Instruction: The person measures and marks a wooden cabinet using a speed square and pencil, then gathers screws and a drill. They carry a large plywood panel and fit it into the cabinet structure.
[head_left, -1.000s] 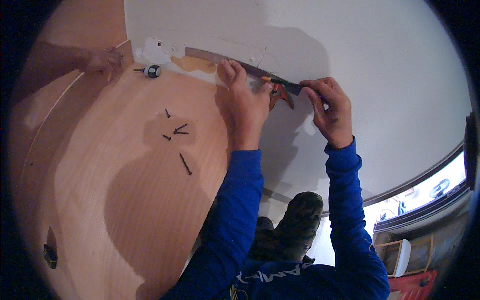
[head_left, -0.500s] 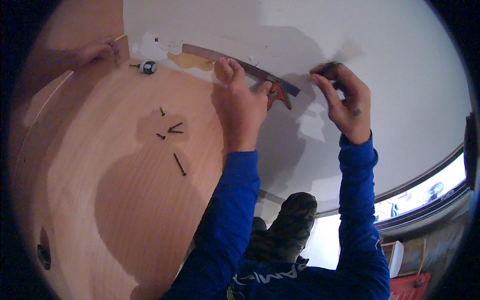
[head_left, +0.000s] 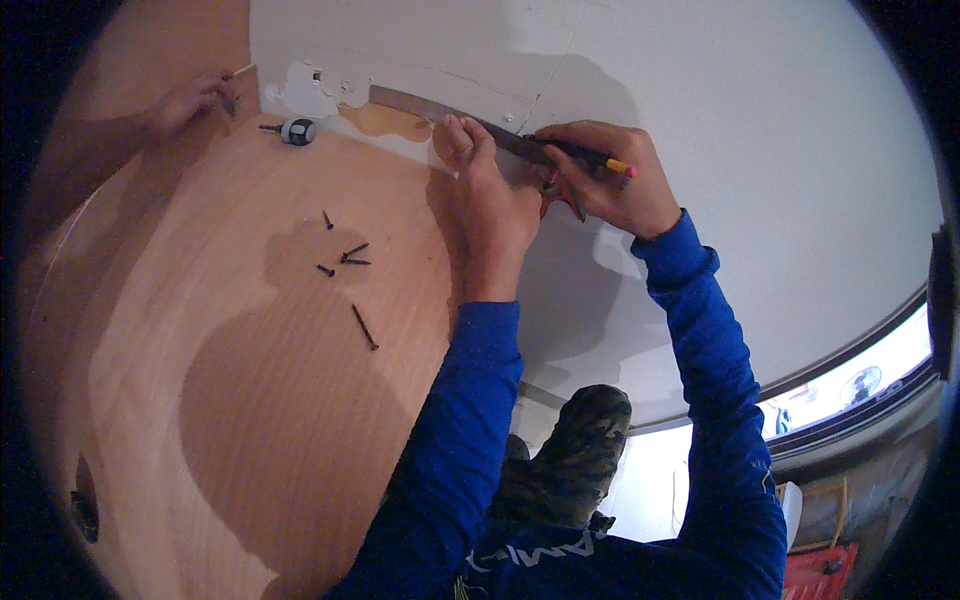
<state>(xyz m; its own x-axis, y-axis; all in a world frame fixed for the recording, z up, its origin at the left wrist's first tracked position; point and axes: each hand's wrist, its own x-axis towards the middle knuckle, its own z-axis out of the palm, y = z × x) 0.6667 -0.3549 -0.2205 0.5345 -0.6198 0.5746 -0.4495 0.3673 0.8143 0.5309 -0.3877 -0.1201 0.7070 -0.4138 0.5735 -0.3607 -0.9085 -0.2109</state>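
Observation:
My left hand (head_left: 490, 190) presses a long dark metal straightedge (head_left: 405, 102) against the pale panel, fingertips along its edge. Beside its thumb is an orange-red forked piece (head_left: 570, 200), partly covered by my hands; its kind is unclear. Pinched in my right hand (head_left: 625, 190) is a black pencil (head_left: 590, 158) with a pink end. Its point end lies by the straightedge's upper edge, close to a thin dark line on the panel.
Several dark screws (head_left: 364, 328) lie on the wooden surface (head_left: 300, 400). A stubby black-and-grey tool (head_left: 298, 132) with a thin bit lies near the corner. At far left is a dim hand (head_left: 195, 105), another person's or a reflection. A dark opening (head_left: 85, 505) shows lower left.
My right hand has moved left and down to the straightedge, bringing the pencil to its edge. My left hand stays on the straightedge. The dim hand at far left shows more clearly.

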